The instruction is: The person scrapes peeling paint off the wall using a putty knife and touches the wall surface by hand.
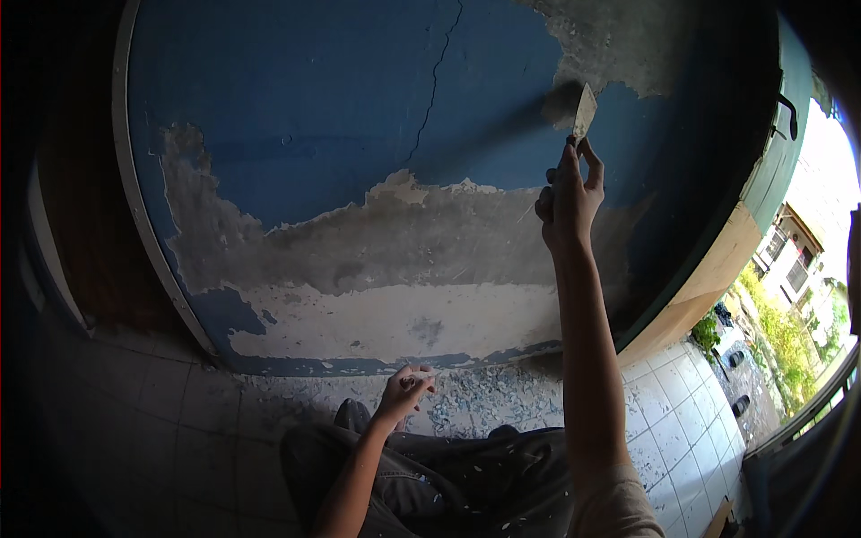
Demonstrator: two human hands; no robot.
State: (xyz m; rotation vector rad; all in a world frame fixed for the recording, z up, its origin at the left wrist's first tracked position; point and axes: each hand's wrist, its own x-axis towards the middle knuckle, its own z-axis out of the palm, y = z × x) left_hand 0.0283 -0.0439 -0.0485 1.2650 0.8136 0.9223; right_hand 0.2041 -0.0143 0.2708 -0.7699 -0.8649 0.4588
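Observation:
My right hand [572, 195] is raised in front of the wall, holding a putty knife [585, 111] by its handle. The metal blade points up, beside the ragged edge between blue paint [336, 101] and bare grey plaster [612, 47]. Whether the blade touches the wall I cannot tell. Low down, near the foot of the wall, my left hand [407, 393] hovers above my lap with fingers curled; whether something small is between them is unclear. A band of exposed plaster [403, 242] crosses the wall, with a whitish stripe [377, 316] below it. A thin crack runs through the blue paint.
Paint flakes [484, 400] litter the tiled floor [202, 430] along the wall and dot my dark trousers [430, 471]. At right, a door [773, 161] with a dark handle stands beside a bright opening; footwear [740, 405] and plants [767, 309] are outside.

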